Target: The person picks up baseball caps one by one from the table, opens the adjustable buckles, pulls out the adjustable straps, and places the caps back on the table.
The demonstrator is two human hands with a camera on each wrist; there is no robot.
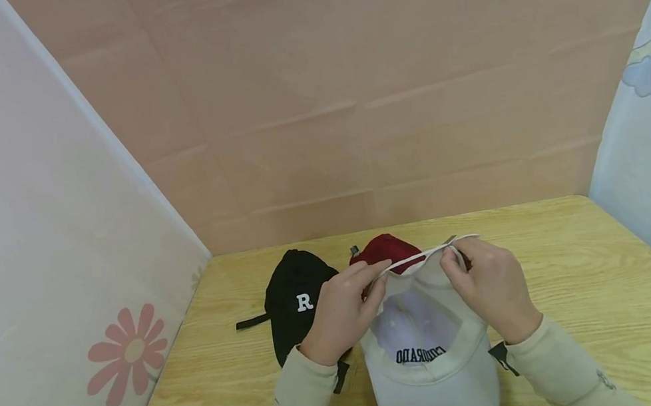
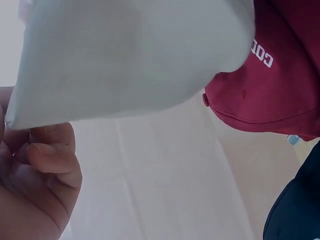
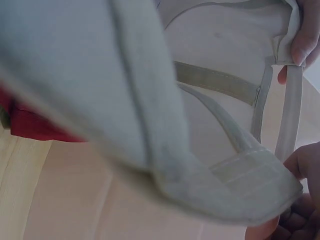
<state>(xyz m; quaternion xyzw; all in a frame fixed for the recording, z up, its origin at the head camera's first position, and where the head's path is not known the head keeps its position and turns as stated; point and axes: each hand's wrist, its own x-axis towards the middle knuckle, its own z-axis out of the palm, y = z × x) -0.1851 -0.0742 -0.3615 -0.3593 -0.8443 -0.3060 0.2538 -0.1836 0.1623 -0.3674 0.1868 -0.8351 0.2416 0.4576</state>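
Observation:
A white baseball cap is held up in front of me, its brim toward me and its inside showing. Dark COLORADO lettering reads mirrored through the cloth. My left hand pinches the back edge at one end of the thin adjusting strap. At the other end, my right hand grips the strap and cap edge between thumb and fingers. In the right wrist view the strap spans the gap of the back opening between both hands.
A black cap with a white R lies on the wooden table at left, its strap sticking out. Behind the white cap sits a dark red cap, partly hidden. Cloth-like walls enclose the back and both sides.

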